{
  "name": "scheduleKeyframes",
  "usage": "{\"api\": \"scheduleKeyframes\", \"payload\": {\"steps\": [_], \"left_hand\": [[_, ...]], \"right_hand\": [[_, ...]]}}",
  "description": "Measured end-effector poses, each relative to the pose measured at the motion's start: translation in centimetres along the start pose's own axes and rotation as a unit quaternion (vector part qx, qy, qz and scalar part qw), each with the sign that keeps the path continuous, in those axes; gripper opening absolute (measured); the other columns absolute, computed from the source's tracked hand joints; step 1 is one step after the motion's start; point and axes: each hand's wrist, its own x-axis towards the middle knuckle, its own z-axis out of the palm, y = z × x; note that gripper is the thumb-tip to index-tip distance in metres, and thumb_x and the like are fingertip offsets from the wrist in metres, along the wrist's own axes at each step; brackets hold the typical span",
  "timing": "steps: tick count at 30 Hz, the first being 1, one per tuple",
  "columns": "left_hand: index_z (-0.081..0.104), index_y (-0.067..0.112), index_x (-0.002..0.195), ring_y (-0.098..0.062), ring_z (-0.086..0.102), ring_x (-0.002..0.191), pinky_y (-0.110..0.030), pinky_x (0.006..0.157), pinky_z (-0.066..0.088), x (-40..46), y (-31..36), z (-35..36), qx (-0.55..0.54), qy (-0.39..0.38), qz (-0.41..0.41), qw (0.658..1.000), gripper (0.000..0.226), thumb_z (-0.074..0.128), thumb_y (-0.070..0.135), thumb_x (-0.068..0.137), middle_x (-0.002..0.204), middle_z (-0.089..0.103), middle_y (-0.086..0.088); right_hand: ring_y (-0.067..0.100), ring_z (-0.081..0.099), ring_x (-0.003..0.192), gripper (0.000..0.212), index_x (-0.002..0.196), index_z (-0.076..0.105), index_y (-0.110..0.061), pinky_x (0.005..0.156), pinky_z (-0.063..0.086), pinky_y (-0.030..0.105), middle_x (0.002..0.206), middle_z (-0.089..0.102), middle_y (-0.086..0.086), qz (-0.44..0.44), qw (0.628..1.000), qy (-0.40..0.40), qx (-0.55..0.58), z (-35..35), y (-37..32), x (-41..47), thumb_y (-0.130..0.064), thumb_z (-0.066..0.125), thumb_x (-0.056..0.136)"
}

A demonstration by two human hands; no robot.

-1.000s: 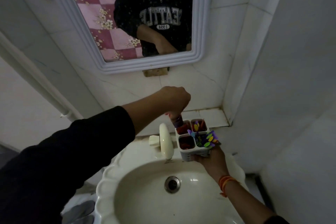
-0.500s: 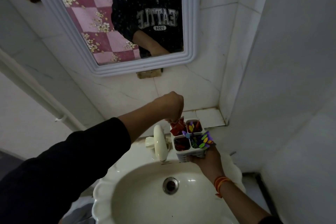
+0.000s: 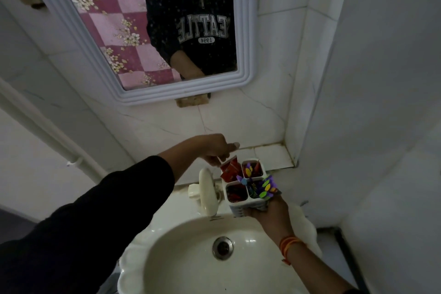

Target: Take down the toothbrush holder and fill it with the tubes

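Observation:
A white four-compartment toothbrush holder (image 3: 239, 209) is held over the back rim of the sink. My right hand (image 3: 270, 211) grips it from below and from the right. Red tubes (image 3: 229, 169) stick up, tilted, out of its back-left compartment. Purple tubes with coloured petals (image 3: 267, 189) lean out of the front-right one. More red shows in the front-left compartment (image 3: 235, 194). My left hand (image 3: 216, 149) hovers just above and left of the red tubes. Its thumb is stretched out and its fingertips are at the tubes' top edge.
A cream tap (image 3: 207, 194) stands right beside the holder on its left. Below lies the white sink (image 3: 188, 260) with its metal drain (image 3: 223, 248). A tiled ledge (image 3: 272, 153) sits in the corner behind, and a framed mirror (image 3: 242, 59) hangs above. A wall is close on the right.
My left hand pushed the red tubes down into the back-left compartment, then loosened from a fist, and its thumb now sticks out. The holder stayed in my right hand.

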Motion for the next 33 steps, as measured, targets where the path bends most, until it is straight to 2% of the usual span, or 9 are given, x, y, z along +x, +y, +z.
{"api": "scheduleKeyframes", "payload": {"steps": [3, 8, 10, 14, 16, 21, 24, 28, 33], "left_hand": [[0.052, -0.005, 0.131, -0.032, 0.068, 0.091, -0.036, 0.072, 0.062, 0.2, 0.2, 2.0, -0.053, -0.033, -0.019, 0.998, 0.076, 0.038, 0.062, 0.098, 0.118, 0.061, -0.020], [0.061, 0.001, 0.121, -0.035, 0.071, 0.098, -0.045, 0.080, 0.064, 1.7, 1.4, 1.1, -0.150, 0.079, 0.018, 0.985, 0.076, 0.041, 0.069, 0.093, 0.115, 0.067, -0.019], [0.061, 0.006, 0.121, -0.032, 0.070, 0.098, -0.042, 0.083, 0.063, 3.2, 4.3, 0.5, -0.201, 0.101, 0.040, 0.974, 0.071, 0.043, 0.069, 0.091, 0.112, 0.067, -0.015], [0.062, 0.012, 0.119, -0.027, 0.066, 0.097, -0.038, 0.090, 0.055, 5.0, 4.9, 1.7, -0.368, 0.112, 0.054, 0.921, 0.057, 0.053, 0.060, 0.091, 0.106, 0.070, -0.011], [0.065, 0.014, 0.116, -0.028, 0.066, 0.099, -0.039, 0.093, 0.054, 6.2, 4.7, 2.8, -0.421, 0.113, 0.052, 0.898, 0.054, 0.058, 0.059, 0.086, 0.105, 0.071, -0.012], [0.061, 0.006, 0.107, -0.023, 0.061, 0.087, -0.032, 0.081, 0.050, 7.5, 5.0, 4.0, -0.497, 0.122, 0.056, 0.857, 0.041, 0.059, 0.044, 0.094, 0.090, 0.061, -0.008], [0.063, 0.007, 0.092, -0.027, 0.059, 0.090, -0.035, 0.085, 0.049, 7.4, 5.1, 4.1, -0.477, 0.140, 0.046, 0.866, 0.039, 0.059, 0.046, 0.092, 0.087, 0.060, -0.010], [0.060, 0.003, 0.117, -0.029, 0.066, 0.104, -0.041, 0.101, 0.053, 6.0, 4.7, 4.0, -0.431, 0.161, 0.035, 0.887, 0.054, 0.058, 0.050, 0.091, 0.106, 0.065, -0.012], [0.064, 0.017, 0.080, -0.029, 0.067, 0.104, -0.042, 0.102, 0.053, 2.0, 2.9, 3.7, -0.275, 0.200, 0.050, 0.939, 0.038, 0.055, 0.051, 0.093, 0.107, 0.072, -0.011]], "right_hand": [[0.006, 0.063, 0.098, 0.061, 0.122, 0.063, -0.004, 0.068, 0.044, -0.004, 0.106, 0.065, -0.005, -0.013, 0.998, 0.023, -0.050, -0.2, -0.2, -0.1, 0.009, 0.084, 0.066], [0.013, 0.062, 0.099, 0.054, 0.116, 0.066, -0.007, 0.068, 0.039, -0.006, 0.101, 0.067, -0.006, -0.041, 0.992, 0.067, -0.098, -2.2, -2.5, 2.9, 0.001, 0.084, 0.066], [0.011, 0.061, 0.100, 0.062, 0.120, 0.065, -0.009, 0.076, 0.044, 0.005, 0.105, 0.067, -0.004, -0.059, 0.987, 0.100, -0.110, -5.1, -4.3, 5.9, -0.002, 0.087, 0.063], [0.013, 0.060, 0.098, 0.065, 0.121, 0.064, -0.002, 0.070, 0.043, 0.003, 0.108, 0.071, 0.007, -0.032, 0.988, 0.099, -0.113, -6.6, -4.7, 8.7, -0.003, 0.090, 0.061], [0.013, 0.060, 0.099, 0.067, 0.122, 0.064, 0.000, 0.075, 0.044, 0.012, 0.114, 0.071, 0.012, -0.010, 0.988, 0.106, -0.112, -6.8, -4.2, 9.4, -0.001, 0.090, 0.061], [0.026, 0.064, 0.112, 0.070, 0.126, 0.061, -0.003, 0.084, 0.046, 0.022, 0.122, 0.069, 0.014, 0.011, 0.989, 0.120, -0.082, -7.1, -2.9, 11.5, 0.002, 0.088, 0.062], [0.028, 0.061, 0.117, 0.075, 0.132, 0.057, -0.003, 0.090, 0.045, 0.025, 0.127, 0.066, 0.014, 0.024, 0.990, 0.118, -0.069, -6.7, -2.8, 11.8, 0.003, 0.088, 0.063], [0.030, 0.058, 0.123, 0.081, 0.136, 0.051, -0.003, 0.095, 0.042, 0.025, 0.132, 0.062, 0.015, 0.031, 0.990, 0.120, -0.066, -6.3, -2.9, 12.1, 0.003, 0.087, 0.064], [0.032, 0.059, 0.123, 0.073, 0.142, 0.048, -0.010, 0.101, 0.046, 0.033, 0.134, 0.062, 0.014, 0.040, 0.983, 0.159, -0.080, -6.0, -3.0, 10.2, -0.003, 0.079, 0.076]]}}
